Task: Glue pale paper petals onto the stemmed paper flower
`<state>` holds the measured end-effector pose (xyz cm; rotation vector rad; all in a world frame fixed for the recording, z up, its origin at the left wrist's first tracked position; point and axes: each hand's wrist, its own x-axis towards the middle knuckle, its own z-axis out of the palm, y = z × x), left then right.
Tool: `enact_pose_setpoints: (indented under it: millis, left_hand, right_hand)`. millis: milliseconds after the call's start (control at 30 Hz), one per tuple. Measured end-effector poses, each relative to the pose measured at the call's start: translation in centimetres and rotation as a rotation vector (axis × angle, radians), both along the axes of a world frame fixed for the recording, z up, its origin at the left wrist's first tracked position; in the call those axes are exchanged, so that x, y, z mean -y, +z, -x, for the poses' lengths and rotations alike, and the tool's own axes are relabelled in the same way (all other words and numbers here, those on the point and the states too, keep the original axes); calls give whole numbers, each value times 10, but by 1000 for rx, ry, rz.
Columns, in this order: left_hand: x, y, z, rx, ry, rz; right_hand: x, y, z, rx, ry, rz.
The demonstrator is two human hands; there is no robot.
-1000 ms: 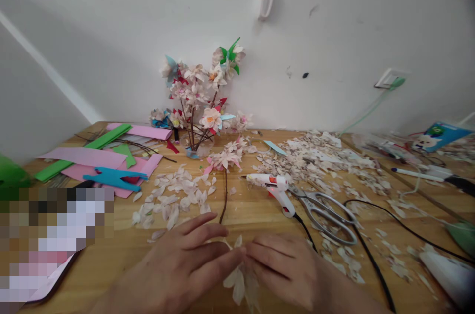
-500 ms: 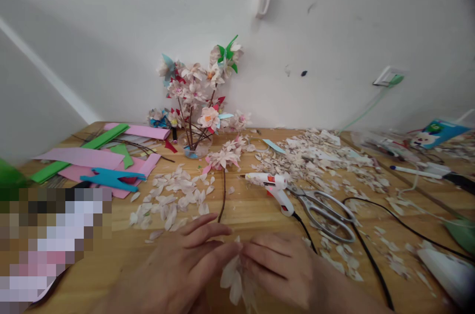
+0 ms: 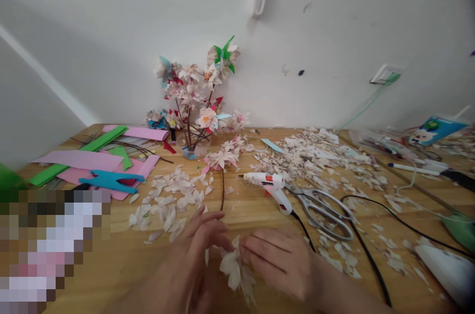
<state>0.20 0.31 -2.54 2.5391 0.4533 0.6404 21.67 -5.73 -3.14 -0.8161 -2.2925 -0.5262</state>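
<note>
Pale grey wall [image 3: 334, 26] rises behind a wooden worktop [image 3: 118, 235], which carries many petals and craft things. At its near edge, low in the middle of the view, is a pale petal cluster [image 3: 233, 272], between the two hands. The right hand [image 3: 278, 259] is closed, and its fingertips pinch this cluster at its upper side. The left hand [image 3: 185, 259] is at the other side with bent, partly spread fingers; a small petal [image 3: 207, 257] shows beside them, but I cannot tell whether this hand grips it.

Just beyond the left hand, a brown stem [image 3: 222, 187] leads up to a pinkish flower [image 3: 222, 156] lying on the wood. Loose petals [image 3: 174, 197] are scattered to its left. To its right lies a white glue gun [image 3: 272, 183], with metal scissors [image 3: 326, 215] just beside it. Farther back, a clear cup [image 3: 196, 150] holds upright branches with flowers [image 3: 191, 88]. Pink paper strips [image 3: 77, 159] lie at far left, a blue paper piece [image 3: 111, 181] over them.
</note>
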Motion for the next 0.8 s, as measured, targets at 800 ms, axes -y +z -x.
enact_pose_setpoints:
  millis: [800]
  left_hand:
    - [-3, -8, 5, 23, 10, 127]
  right_hand:
    - [-2, -6, -1, -66, 30, 108]
